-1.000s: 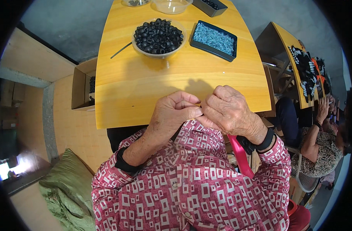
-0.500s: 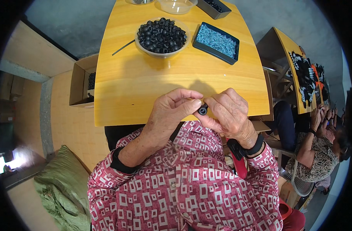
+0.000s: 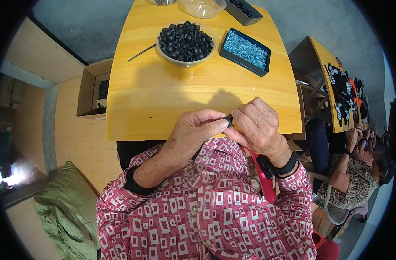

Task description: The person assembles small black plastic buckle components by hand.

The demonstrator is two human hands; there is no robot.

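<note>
A small black plastic part (image 3: 229,119) is pinched between my two hands, just above the table's near edge. Thumb and fingers of my left hand (image 3: 193,128) close on it from the left. My right hand (image 3: 259,125) grips it from the right, its fingers curled and covering much of it. Most of the part's shape is hidden by the fingertips. Farther back on the table stands a clear round bowl (image 3: 187,63) heaped with black hollow plastic pieces (image 3: 185,41). To its right lies a black tray (image 3: 243,69) full of small shiny bluish metal pieces (image 3: 246,50).
A thin dark rod (image 3: 141,53) lies left of the bowl. At the back are an empty clear bowl (image 3: 203,9) and a grey bin (image 3: 246,17). A cardboard box (image 3: 89,93) stands at the left, above a green sack (image 3: 68,203). Another person (image 3: 352,177) sits at the right.
The black part has turned between my fingers; its round open end, facing up before, is now mostly covered. My hands stay nearly in place.
</note>
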